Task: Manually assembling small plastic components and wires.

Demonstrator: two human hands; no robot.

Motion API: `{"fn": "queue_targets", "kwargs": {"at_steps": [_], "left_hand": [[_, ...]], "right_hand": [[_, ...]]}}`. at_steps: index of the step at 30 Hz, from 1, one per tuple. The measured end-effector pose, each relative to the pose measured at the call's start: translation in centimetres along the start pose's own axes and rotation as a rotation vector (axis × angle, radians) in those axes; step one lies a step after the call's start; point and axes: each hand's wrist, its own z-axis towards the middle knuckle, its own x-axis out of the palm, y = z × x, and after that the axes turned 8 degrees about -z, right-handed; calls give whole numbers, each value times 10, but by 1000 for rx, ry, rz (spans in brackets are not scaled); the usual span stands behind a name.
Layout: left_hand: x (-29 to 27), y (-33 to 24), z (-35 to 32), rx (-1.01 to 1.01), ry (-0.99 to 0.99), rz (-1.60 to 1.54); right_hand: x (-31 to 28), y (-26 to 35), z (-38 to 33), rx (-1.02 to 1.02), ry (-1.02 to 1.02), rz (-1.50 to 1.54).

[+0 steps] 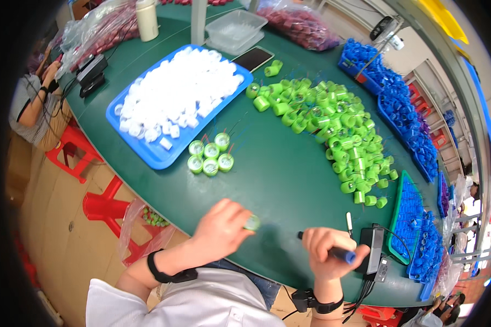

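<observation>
- One green round piece (251,222) in the left hand (221,229), above the table's near side; thumb and fingers pinch it at the fingertips.
- One dark pen-like tool (342,254), blue at one end, in the right hand (330,245); fingers curled closed around it, apart from the piece.
- Six finished-looking green rounds (210,165) in a tight cluster beyond the left hand, thin wires rising from several.
- One curved heap of green pieces (357,147), mid-table to right; too many and overlapping to count.
- One white stick (349,220), just beyond the right hand; one black box (372,250) beside that hand.
- One blue tray (159,159), heaped with white caps (180,87), uncountable.
- One green-rimmed tray (396,210), right side, holding blue parts (411,215).
- Farther back, blue trays of more blue parts (395,90); tray count unclear.
- Far edge: one phone (255,58), one pale bottle (147,20), clear tubs (235,27), contents unclear.
- Two large clear bags of dark red pieces: one far left (101,30), one far centre (300,24).
</observation>
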Motion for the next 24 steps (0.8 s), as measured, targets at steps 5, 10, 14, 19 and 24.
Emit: {"fn": "queue_targets", "kwargs": {"at_steps": [5, 10, 14, 19, 24], "left_hand": [[-27, 31, 2, -111, -262, 279], [-22, 51, 3, -223, -394, 315], [-25, 52, 15, -269, -387, 232], [-31, 40, 23, -213, -429, 320], [-40, 17, 16, -89, -443, 274]], "right_hand": [[-50, -27, -11, 223, 17, -1046], [-85, -39, -17, 122, 260, -1563], [-87, -35, 19, -182, 153, -1642], [-48, -84, 111, 64, 3, -1490], [-36, -131, 129, 225, -70, -1525]]}}
